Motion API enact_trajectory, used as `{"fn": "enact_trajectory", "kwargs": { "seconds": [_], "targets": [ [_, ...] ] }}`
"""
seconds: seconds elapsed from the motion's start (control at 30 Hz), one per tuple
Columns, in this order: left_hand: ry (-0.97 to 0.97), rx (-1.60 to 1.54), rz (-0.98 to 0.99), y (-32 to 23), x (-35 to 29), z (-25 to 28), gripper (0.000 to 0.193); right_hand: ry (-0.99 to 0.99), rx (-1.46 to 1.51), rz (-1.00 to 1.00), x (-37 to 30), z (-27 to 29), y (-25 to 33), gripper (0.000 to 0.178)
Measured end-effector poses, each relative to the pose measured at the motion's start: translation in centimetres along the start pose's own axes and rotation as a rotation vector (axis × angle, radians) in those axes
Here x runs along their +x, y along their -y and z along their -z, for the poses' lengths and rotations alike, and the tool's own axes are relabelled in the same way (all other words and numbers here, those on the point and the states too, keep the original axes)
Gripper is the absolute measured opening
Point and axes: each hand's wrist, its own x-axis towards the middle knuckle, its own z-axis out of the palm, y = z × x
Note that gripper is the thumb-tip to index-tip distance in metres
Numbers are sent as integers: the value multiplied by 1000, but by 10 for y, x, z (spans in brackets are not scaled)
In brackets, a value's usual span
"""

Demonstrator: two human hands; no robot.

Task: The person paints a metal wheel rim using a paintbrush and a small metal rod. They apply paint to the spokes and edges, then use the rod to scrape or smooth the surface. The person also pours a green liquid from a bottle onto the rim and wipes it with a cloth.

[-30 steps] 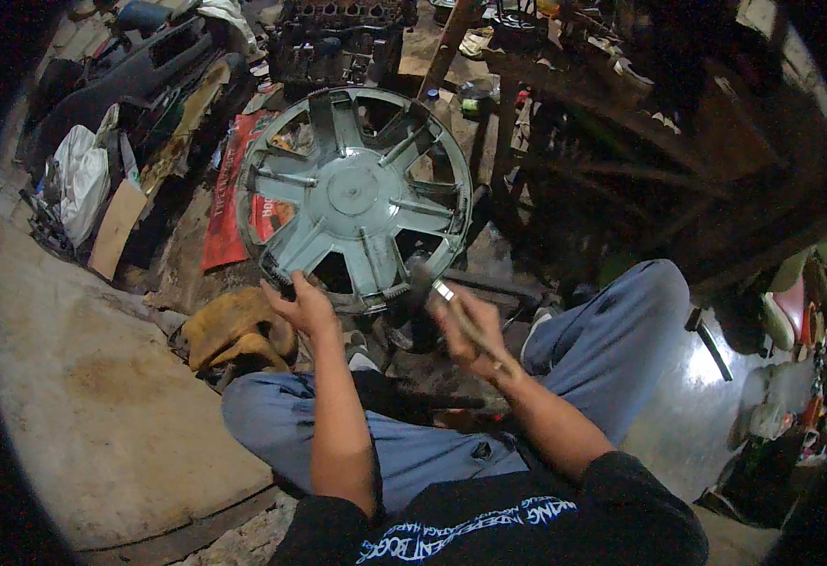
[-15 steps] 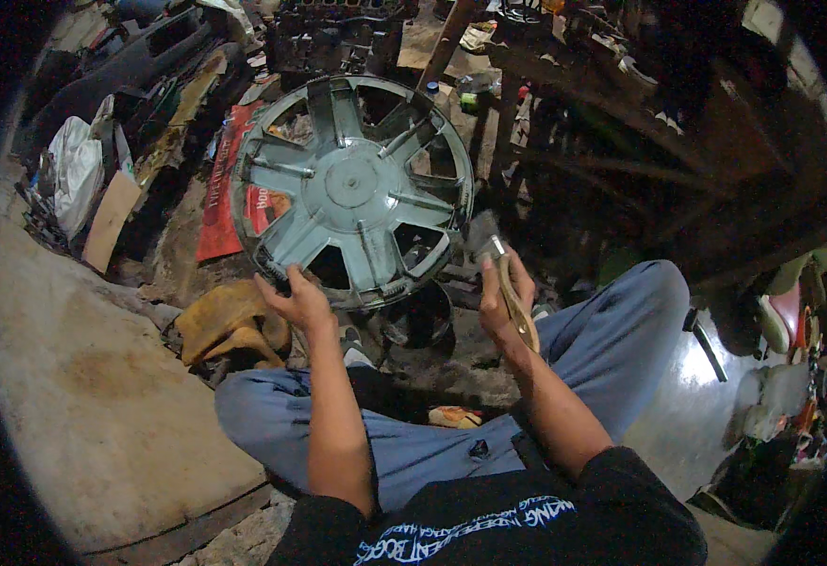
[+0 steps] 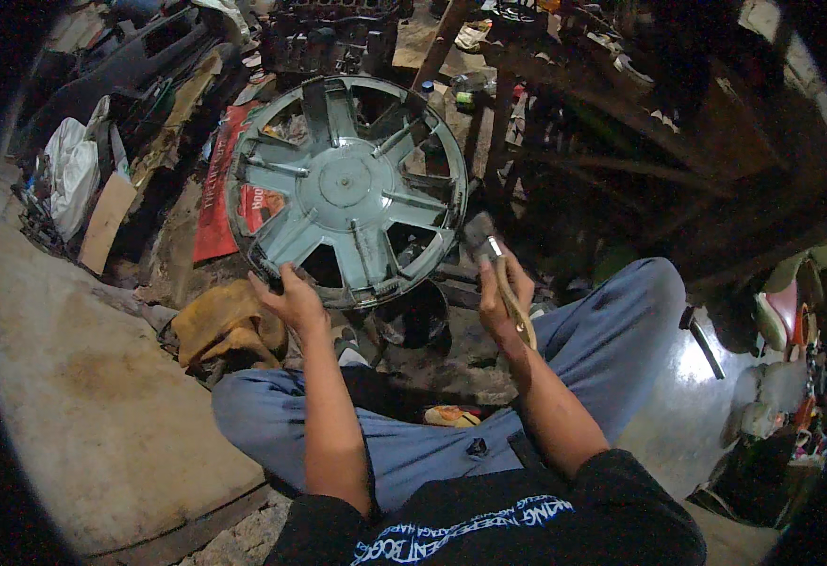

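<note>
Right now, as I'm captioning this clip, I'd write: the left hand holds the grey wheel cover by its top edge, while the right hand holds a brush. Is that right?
Not quite: the head view shows the left hand holding the grey wheel cover by its lower-left edge, not its top edge, while the right hand holds a brush.

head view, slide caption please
Left hand holds a grey spoked wheel cover; right hand holds a brush beside it.
</note>
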Motion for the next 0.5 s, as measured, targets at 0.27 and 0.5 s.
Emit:
{"fn": "enact_trajectory", "kwargs": {
  "seconds": [0.27, 0.5],
  "targets": [
    [34, 91, -6, 14, 15, 4, 68, 455, -8, 345, -31, 0, -2, 28],
    [143, 58, -32, 7, 21, 9, 69, -155, -55, 91, 27, 29, 2, 23]
  ]
}}
